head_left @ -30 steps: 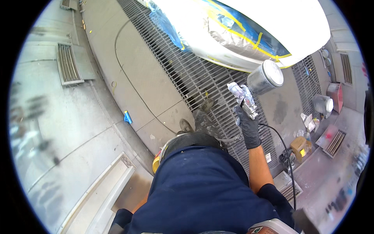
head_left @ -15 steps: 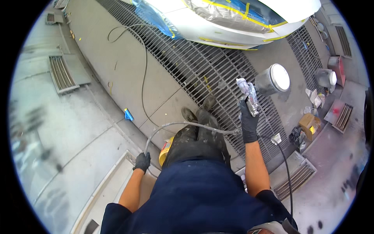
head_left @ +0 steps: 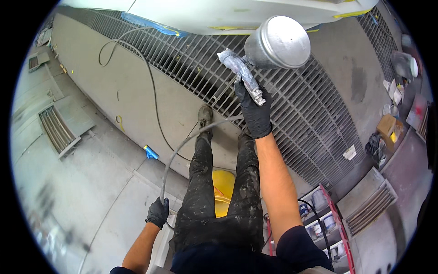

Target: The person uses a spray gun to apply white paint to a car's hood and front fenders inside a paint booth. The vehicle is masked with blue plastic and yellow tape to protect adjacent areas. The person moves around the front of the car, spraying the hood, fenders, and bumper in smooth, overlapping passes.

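Note:
My right hand (head_left: 256,112), in a black glove, is closed around the handle of a spray gun (head_left: 241,69). The gun's body looks wrapped in paint-smeared film, and a round metal paint cup (head_left: 279,43) sits on its far right side. From near the right hand a grey hose (head_left: 185,142) arcs down to the left. My gloved left hand (head_left: 158,213) grips that hose low on the left, well away from the gun. Past the gun stands a white car body (head_left: 196,16) edged with yellow tape and blue masking film (head_left: 153,23).
A floor grating (head_left: 310,118) runs beneath the gun. Hose loops (head_left: 153,86) lie on the floor to the left. A yellow bucket (head_left: 222,185) shows between my legs. A red-framed shelf (head_left: 335,214) with cans stands at lower right, near a cardboard box (head_left: 388,130) and black bag (head_left: 375,148).
The spray gun has come up and to the left in view, looking larger. My legs have spread, revealing the bucket between them. My left hand still grips the hose, now lower.

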A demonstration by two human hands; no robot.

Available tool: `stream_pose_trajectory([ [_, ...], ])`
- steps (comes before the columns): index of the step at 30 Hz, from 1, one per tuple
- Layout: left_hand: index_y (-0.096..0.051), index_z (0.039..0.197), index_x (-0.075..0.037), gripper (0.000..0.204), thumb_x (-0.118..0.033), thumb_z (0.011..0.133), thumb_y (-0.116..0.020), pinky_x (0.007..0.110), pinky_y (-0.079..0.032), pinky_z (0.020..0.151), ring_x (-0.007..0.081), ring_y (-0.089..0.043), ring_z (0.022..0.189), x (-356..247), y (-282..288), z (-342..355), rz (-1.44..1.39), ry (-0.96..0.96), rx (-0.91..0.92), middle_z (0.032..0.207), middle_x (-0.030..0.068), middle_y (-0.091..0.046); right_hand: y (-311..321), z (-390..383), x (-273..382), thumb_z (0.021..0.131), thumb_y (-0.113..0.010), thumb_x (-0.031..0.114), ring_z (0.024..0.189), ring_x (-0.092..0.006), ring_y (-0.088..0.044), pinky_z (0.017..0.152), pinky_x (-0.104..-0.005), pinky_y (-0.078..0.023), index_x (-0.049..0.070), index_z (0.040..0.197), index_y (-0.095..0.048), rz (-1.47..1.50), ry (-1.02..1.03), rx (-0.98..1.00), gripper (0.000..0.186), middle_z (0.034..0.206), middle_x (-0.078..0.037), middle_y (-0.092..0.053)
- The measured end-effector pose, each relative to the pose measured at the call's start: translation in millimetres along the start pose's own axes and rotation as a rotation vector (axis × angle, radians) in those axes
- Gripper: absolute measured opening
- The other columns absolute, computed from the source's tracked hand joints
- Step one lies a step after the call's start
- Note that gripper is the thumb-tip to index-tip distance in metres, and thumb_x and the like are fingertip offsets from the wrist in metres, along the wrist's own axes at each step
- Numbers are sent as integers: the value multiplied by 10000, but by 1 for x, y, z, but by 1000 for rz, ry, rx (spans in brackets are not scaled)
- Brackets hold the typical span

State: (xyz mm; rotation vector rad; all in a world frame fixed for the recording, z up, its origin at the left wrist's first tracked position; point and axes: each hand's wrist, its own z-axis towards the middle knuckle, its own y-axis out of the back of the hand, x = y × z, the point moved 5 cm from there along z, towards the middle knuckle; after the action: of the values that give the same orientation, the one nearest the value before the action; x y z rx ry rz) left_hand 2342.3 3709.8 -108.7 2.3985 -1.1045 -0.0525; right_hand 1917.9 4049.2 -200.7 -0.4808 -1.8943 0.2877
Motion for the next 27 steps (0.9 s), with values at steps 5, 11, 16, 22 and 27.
stream_pose_trajectory([
  [5, -606, 982, 25, 462, -422, 954, -495, 546, -501, 676, 478, -636, 763, 1, 33, 30, 114, -56, -26, 789, 296, -649, 52, -4, -14, 880, -731, 228, 740, -68, -554, 641, -261, -459, 62, 1046, -655, -246, 73, -420, 247, 879, 13, -625],
  [11, -599, 942, 8, 432, -411, 952, -497, 556, -492, 676, 479, -635, 772, 43, 62, 71, 92, -20, -8, 803, 291, -651, 45, -14, -28, 903, -693, 267, 587, -48, -498, 497, -210, -389, 87, 1024, -616, -273, 266, -671, 230, 757, 28, -571],
  [16, -600, 941, -3, 429, -420, 951, -496, 558, -495, 688, 474, -639, 783, 53, 67, 91, 174, -17, -5, 808, 285, -656, -39, -25, -48, 893, -702, 196, 725, -68, -573, 632, -216, -473, 13, 1065, -637, -379, 278, -230, 260, 862, -19, -636],
  [22, -611, 972, -24, 427, -435, 942, -501, 555, -507, 710, 474, -642, 806, 73, 54, 97, 190, -58, 34, 814, 282, -658, -22, -12, -103, 864, -733, 150, 798, -162, -647, 729, -293, -518, 5, 1080, -662, -431, 113, -219, 270, 940, -36, -691],
  [27, -605, 965, 8, 453, -432, 944, -497, 553, -497, 733, 493, -625, 828, 95, 43, 100, 61, 17, 40, 852, 305, -649, 38, -12, -102, 918, -676, 231, 861, -128, -596, 788, -303, -478, 20, 1117, -644, -287, 211, -723, 292, 950, -41, -649],
])
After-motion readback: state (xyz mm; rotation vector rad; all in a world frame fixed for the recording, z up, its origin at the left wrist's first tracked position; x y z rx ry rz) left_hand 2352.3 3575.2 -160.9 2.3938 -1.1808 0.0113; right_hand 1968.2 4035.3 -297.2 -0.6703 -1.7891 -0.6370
